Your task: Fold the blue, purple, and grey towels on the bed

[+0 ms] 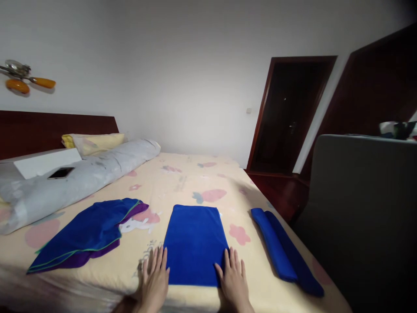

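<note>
A blue cloth (196, 243) lies flat on the bed, its near edge toward me. My left hand (155, 276) rests at its lower left edge, fingers spread and pointing forward. At the lower right edge lies my right hand (233, 274), also spread, with the thumb on the cloth. Neither hand grips anything. To the left is a loose, crumpled pile of blue and purple cloths (89, 230) with green edging. Two long blue folded or rolled cloths (275, 245) lie side by side on the right.
The patterned bed sheet (185, 178) spreads under everything. A rolled grey quilt (97, 171) crosses the left side, with a phone (61, 173) and a white box (47, 163) on it. A pillow (97, 143) is behind. A dark grey panel (361, 217) stands right of the bed.
</note>
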A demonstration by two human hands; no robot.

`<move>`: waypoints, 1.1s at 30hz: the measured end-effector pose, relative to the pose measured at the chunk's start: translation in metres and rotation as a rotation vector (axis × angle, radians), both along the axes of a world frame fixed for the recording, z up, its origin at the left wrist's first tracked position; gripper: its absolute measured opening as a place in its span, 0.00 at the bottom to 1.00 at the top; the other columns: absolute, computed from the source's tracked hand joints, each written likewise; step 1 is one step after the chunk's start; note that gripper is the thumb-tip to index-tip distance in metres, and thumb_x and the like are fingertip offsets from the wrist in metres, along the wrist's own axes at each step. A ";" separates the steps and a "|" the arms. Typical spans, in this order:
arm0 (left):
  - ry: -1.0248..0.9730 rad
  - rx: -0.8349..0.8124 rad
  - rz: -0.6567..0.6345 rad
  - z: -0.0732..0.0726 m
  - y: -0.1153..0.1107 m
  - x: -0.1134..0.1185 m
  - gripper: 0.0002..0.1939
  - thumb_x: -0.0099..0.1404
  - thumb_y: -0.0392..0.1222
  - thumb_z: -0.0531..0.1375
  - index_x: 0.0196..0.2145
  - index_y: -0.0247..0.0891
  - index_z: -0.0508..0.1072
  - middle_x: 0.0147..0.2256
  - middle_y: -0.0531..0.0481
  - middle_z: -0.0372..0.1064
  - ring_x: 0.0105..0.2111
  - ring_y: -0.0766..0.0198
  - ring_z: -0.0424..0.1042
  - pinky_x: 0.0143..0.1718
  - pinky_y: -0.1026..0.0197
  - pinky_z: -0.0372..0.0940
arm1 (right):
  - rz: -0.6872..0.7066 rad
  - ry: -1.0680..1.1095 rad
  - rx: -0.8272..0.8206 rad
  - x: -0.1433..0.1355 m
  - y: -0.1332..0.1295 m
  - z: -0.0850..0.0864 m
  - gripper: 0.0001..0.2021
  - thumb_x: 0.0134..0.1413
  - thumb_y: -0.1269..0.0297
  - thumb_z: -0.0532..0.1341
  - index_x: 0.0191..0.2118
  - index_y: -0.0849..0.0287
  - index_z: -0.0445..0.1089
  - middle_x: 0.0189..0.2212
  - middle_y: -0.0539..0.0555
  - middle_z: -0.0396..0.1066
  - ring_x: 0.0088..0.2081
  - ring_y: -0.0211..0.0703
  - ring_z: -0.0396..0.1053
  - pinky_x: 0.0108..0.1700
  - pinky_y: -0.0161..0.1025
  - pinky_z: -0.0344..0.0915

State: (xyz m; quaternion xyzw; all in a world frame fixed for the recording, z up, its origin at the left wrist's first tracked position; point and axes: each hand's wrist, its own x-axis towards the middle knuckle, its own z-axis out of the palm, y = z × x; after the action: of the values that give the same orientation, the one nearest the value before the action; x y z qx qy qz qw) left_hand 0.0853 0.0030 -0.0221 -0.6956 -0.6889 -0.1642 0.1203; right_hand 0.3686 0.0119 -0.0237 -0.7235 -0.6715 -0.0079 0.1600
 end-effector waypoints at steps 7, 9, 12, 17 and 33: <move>-0.117 -0.138 -0.443 0.051 0.072 0.074 0.31 0.68 0.31 0.40 0.68 0.41 0.46 0.68 0.52 0.43 0.68 0.67 0.42 0.66 0.55 0.46 | 0.502 0.067 -0.069 -0.069 0.056 0.055 0.27 0.63 0.66 0.44 0.68 0.58 0.47 0.68 0.52 0.45 0.69 0.41 0.40 0.69 0.46 0.42; -0.100 -0.249 -0.443 0.053 0.092 0.084 0.29 0.70 0.35 0.41 0.67 0.42 0.49 0.68 0.53 0.45 0.67 0.69 0.44 0.66 0.59 0.47 | 0.505 0.065 -0.108 -0.072 0.073 0.058 0.27 0.63 0.65 0.44 0.67 0.59 0.48 0.68 0.54 0.47 0.68 0.40 0.43 0.68 0.45 0.44; -0.086 -0.286 -0.311 0.046 0.108 0.075 0.27 0.71 0.45 0.43 0.66 0.43 0.55 0.67 0.51 0.48 0.67 0.63 0.47 0.66 0.52 0.47 | 0.400 0.055 -0.122 -0.049 0.088 0.051 0.27 0.65 0.57 0.43 0.66 0.60 0.51 0.67 0.57 0.48 0.68 0.44 0.44 0.68 0.50 0.43; -0.076 -0.263 0.026 0.036 0.110 0.034 0.30 0.70 0.49 0.41 0.66 0.35 0.54 0.67 0.37 0.46 0.67 0.46 0.46 0.63 0.32 0.42 | 0.213 0.041 -0.150 0.014 0.091 0.037 0.32 0.64 0.49 0.43 0.67 0.65 0.49 0.68 0.60 0.45 0.68 0.49 0.44 0.68 0.55 0.42; -0.079 -0.369 -0.186 0.038 0.166 0.070 0.29 0.69 0.41 0.41 0.67 0.40 0.50 0.69 0.47 0.42 0.68 0.58 0.42 0.65 0.47 0.45 | 0.557 0.043 -0.133 -0.058 0.151 0.048 0.25 0.66 0.55 0.44 0.65 0.53 0.54 0.67 0.54 0.50 0.68 0.41 0.44 0.67 0.46 0.44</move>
State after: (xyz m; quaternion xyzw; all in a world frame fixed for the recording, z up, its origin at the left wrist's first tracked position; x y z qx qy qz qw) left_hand 0.1553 0.1695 0.0156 -0.7595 -0.6443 -0.0729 -0.0519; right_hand 0.3105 0.1630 0.0244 -0.5202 -0.8398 0.0956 0.1226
